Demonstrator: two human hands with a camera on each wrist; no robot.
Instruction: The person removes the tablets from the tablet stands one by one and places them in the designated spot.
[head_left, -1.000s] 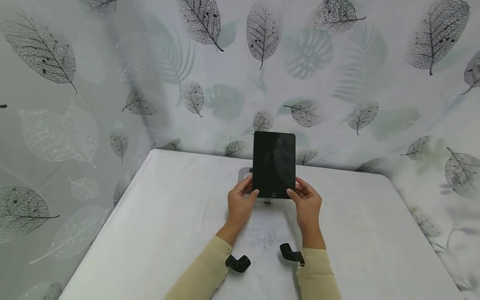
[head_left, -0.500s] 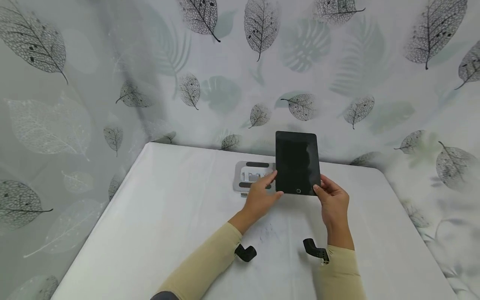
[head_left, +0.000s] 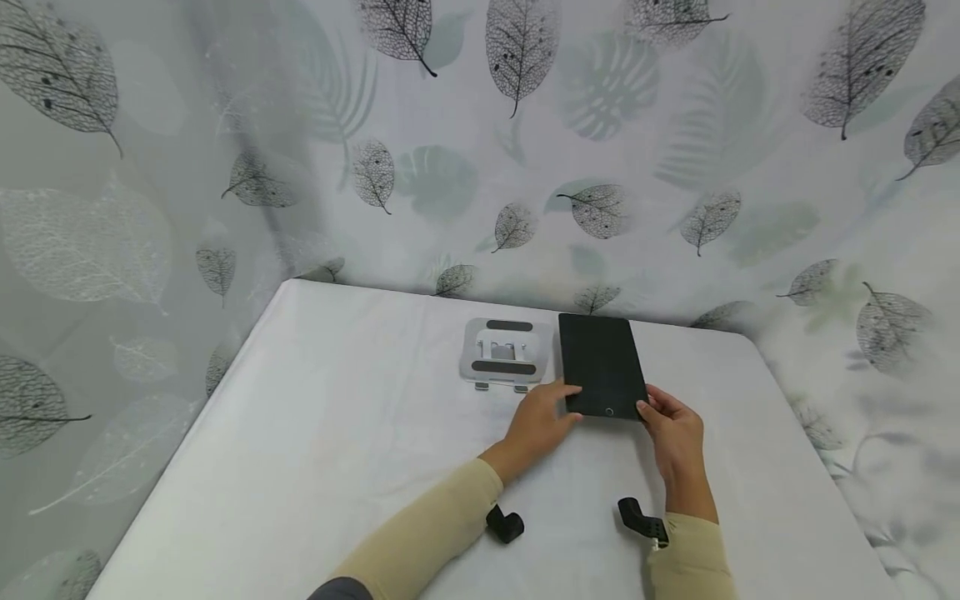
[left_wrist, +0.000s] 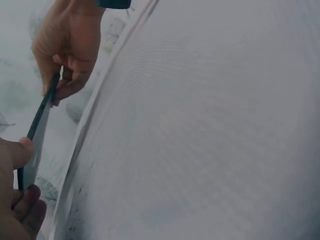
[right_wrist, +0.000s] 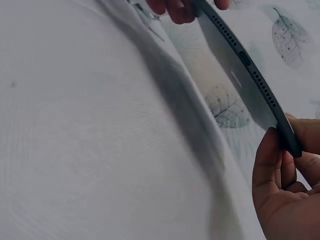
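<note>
A black tablet [head_left: 602,365] with a dark screen lies tilted low over the white table [head_left: 337,433], just right of a silver stand [head_left: 505,354] with black pads. My left hand [head_left: 564,402] pinches its near left corner and my right hand [head_left: 649,410] pinches its near right corner. In the left wrist view the tablet's thin edge [left_wrist: 37,122] runs between my left hand [left_wrist: 20,195] and my right hand [left_wrist: 67,50]. The right wrist view shows that edge [right_wrist: 245,60] raised off the cloth, gripped by my right hand [right_wrist: 280,175].
The table is draped in white cloth, with its rounded far right corner [head_left: 738,337] close to the tablet. A leaf-patterned curtain [head_left: 525,150] hangs behind and on both sides. Black camera mounts [head_left: 504,525] sit on both wrists.
Both hands carried the tablet from in front of the stand to its right, tipped it from upright to nearly flat, and lowered it close to the table.
</note>
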